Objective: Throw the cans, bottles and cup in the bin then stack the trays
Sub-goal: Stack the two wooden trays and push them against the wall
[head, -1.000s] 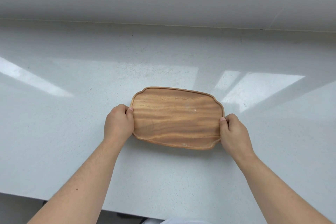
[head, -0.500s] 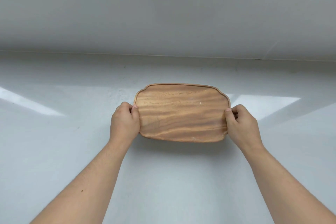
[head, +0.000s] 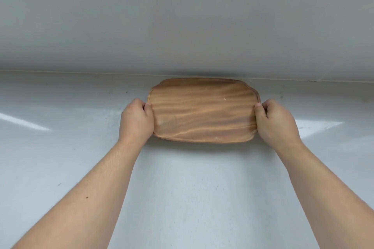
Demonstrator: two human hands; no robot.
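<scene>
Pale grey surface [head: 182, 198] meets the wall [head: 182, 16]; left hand [head: 136, 122] and right hand [head: 276, 122] grip the wooden tray [head: 203, 110] by opposite ends, likely keeping it level.

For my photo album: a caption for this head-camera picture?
Both hands hold a wooden tray by its ends near the wall.

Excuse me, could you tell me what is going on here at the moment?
A person is gripping a wooden tray by its two short ends, the left hand on one side and the right hand on the other, thumbs over the rim. The tray sits far back on the white counter, its far edge close to the wall. No cans, bottles, cup or bin are in view, and whether another tray lies beneath cannot be told.
</scene>
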